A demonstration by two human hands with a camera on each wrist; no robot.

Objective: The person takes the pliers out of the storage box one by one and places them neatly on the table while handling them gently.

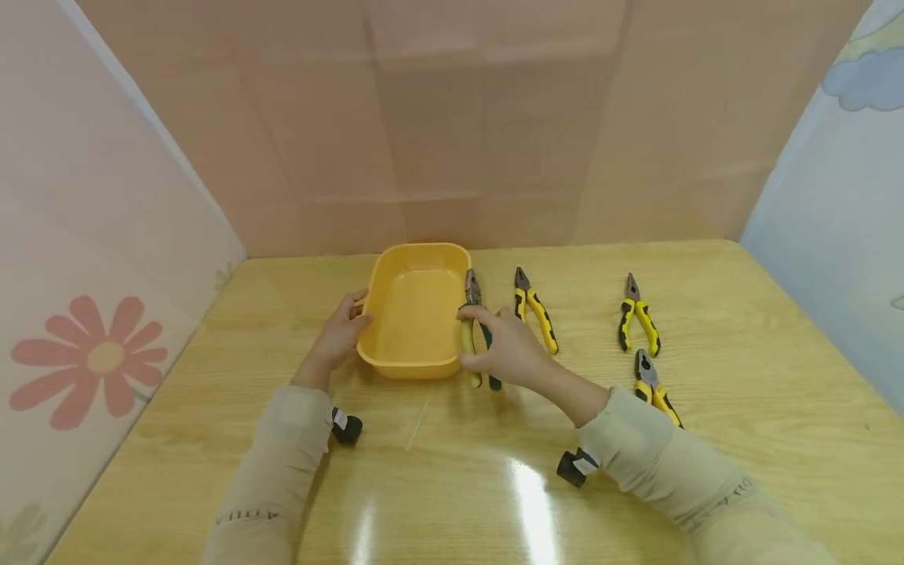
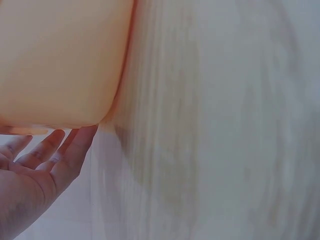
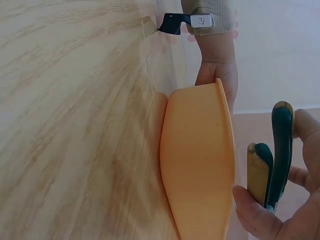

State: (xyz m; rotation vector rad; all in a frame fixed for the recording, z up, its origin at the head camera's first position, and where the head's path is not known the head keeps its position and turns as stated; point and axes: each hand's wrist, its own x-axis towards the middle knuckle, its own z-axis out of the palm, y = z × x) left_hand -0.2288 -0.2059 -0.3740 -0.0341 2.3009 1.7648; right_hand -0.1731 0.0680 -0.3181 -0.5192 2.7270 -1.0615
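A yellow plastic basin stands on the wooden table. My left hand holds its left side, the thumb at the rim and the fingers along the outer wall; in the left wrist view those fingers touch the wall. At the basin's right rim, my right hand grips a pair of pliers with green and yellow handles. The pliers' metal head points away from me, raised beside the rim. In the right wrist view the handle ends stick out past the fingers, above the table.
Right of the held pliers lie black-and-yellow pliers. Farther right are long-nose pliers and, nearer, another pair of pliers, partly behind my right sleeve. A brown-pink wall closes the table's back; patterned panels flank both sides.
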